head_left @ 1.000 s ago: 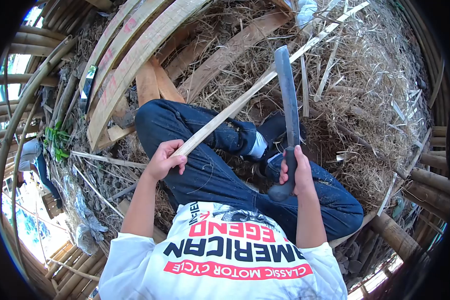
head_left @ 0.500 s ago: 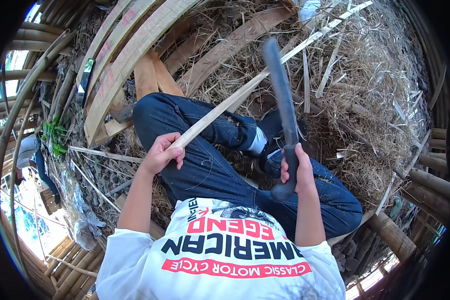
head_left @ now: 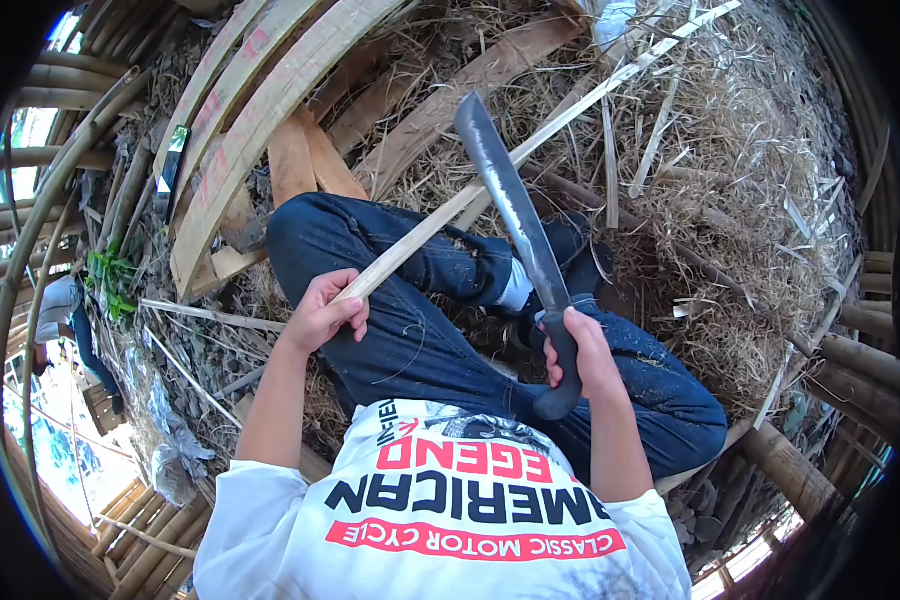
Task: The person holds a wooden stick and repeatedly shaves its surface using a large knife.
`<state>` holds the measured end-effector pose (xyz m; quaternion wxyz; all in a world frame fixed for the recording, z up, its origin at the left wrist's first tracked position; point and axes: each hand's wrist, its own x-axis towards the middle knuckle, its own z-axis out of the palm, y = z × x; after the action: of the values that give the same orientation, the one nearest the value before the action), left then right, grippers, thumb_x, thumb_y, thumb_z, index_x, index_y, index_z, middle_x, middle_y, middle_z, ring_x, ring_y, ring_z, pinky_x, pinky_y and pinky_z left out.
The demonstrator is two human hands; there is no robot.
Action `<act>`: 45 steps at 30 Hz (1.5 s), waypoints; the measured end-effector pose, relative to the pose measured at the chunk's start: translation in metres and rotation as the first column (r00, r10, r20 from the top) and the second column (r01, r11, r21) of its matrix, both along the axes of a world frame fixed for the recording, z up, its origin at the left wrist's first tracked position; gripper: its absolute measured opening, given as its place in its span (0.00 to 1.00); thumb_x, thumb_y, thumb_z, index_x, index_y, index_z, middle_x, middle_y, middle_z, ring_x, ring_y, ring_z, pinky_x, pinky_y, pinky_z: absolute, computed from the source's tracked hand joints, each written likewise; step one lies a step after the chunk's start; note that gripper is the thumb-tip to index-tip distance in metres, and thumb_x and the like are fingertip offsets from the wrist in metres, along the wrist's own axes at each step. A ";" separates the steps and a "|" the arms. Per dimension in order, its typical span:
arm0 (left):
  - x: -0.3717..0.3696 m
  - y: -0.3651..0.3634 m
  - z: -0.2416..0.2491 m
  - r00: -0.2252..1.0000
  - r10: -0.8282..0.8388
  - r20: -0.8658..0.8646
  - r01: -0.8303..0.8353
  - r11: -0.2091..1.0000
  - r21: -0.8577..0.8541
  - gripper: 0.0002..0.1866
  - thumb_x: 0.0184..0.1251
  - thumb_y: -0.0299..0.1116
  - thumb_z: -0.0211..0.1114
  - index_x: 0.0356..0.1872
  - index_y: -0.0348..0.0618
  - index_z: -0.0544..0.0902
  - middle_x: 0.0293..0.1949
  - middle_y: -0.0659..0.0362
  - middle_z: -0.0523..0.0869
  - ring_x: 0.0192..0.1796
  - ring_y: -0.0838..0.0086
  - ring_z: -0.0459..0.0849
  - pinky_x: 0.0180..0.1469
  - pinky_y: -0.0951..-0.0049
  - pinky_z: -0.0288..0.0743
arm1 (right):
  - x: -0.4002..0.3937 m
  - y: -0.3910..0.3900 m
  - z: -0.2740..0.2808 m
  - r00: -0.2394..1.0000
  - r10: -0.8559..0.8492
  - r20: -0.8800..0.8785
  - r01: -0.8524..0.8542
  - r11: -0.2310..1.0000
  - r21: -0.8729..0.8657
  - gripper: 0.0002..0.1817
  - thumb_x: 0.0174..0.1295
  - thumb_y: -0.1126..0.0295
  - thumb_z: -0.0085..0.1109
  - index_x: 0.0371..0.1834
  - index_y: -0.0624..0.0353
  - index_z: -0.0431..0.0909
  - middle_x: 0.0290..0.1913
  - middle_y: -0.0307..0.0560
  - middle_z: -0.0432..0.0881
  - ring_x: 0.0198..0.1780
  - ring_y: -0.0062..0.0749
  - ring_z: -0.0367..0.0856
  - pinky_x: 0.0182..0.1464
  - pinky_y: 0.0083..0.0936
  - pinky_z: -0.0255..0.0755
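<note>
My left hand [head_left: 328, 312] is closed round the near end of a long, pale bamboo strip [head_left: 420, 236], just above my thigh. The strip slants up and away to the right, its far end over the shavings. In my right hand [head_left: 582, 352] is the dark handle of a machete [head_left: 518, 215]. Its broad blade points up and to the left, crossing the strip in this view near the middle. Both my legs, in dark jeans, are folded beneath the strip and the blade.
Long curved planks [head_left: 260, 130] with red marks lean at the upper left, a phone [head_left: 173, 160] beside them. Dry shavings [head_left: 720, 240] cover the ground ahead and to the right. Bamboo poles [head_left: 785, 465] lie at the right. Another person [head_left: 65, 310] bends over at the far left.
The machete's blade has swung left and lower, its tip now left of the strip's middle. My right hand has shifted slightly left and down. My left hand and the strip have hardly moved.
</note>
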<state>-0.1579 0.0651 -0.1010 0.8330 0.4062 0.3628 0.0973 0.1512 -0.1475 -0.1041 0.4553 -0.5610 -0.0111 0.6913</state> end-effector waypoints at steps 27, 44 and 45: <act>-0.002 -0.003 -0.002 0.999 -0.036 -0.018 0.037 0.999 0.035 0.08 0.67 0.29 0.63 0.36 0.37 0.74 0.24 0.61 0.77 0.26 0.80 0.76 0.30 0.75 0.78 | 0.018 -0.003 -0.004 0.991 -0.123 0.043 0.124 0.992 -0.031 0.26 0.73 0.46 0.42 0.39 0.61 0.71 0.18 0.41 0.72 0.13 0.23 0.70 0.16 0.25 0.71; -0.003 -0.003 -0.002 1.000 0.002 0.007 -0.002 1.000 0.017 0.12 0.64 0.34 0.67 0.37 0.37 0.74 0.24 0.60 0.74 0.25 0.79 0.74 0.27 0.74 0.77 | 0.007 -0.006 -0.002 0.997 -0.050 0.063 0.052 0.998 -0.030 0.24 0.73 0.47 0.43 0.40 0.61 0.71 0.19 0.41 0.72 0.14 0.23 0.70 0.17 0.23 0.70; -0.007 -0.005 0.000 1.000 0.014 0.000 -0.014 1.000 0.019 0.12 0.64 0.34 0.67 0.37 0.37 0.74 0.24 0.60 0.74 0.25 0.79 0.74 0.27 0.74 0.77 | -0.001 -0.004 -0.005 0.998 -0.064 0.023 0.065 0.998 -0.021 0.24 0.73 0.48 0.43 0.40 0.61 0.71 0.19 0.41 0.72 0.14 0.23 0.71 0.17 0.23 0.70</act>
<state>-0.1648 0.0598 -0.1011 0.8284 0.4117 0.3646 0.1065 0.1505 -0.1520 -0.1088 0.4712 -0.5736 0.0095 0.6700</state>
